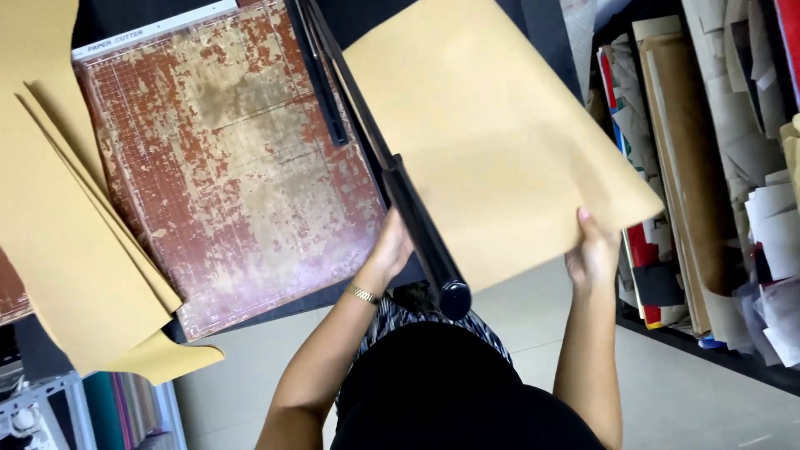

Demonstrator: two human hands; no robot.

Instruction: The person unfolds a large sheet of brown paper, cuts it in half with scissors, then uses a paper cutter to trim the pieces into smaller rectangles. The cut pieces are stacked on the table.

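1. The right hand grips the near right corner of a large tan paper sheet. The fingers are under the sheet and the thumb is on top, so the corner stays lifted and does not hang down.

2. The left hand is at the near left edge of the same sheet, just behind the black cutter arm. The arm hides the fingers, so I cannot tell if this hand is closed on the paper or only supports it. A gold watch is on this wrist.

3. The sheet is to the right of the paper cutter board, mostly off the board and over the floor. It is held flat between both hands, I think to keep it from bending.

4. The cutter arm is raised and stands diagonal, so the blade edge of the board is free.

5. The board is old, its red surface is much worn.

6. A stack of tan sheets lies over the left edge of the board, away from the blade side.

7. Shelves with paper stock stand at the right.
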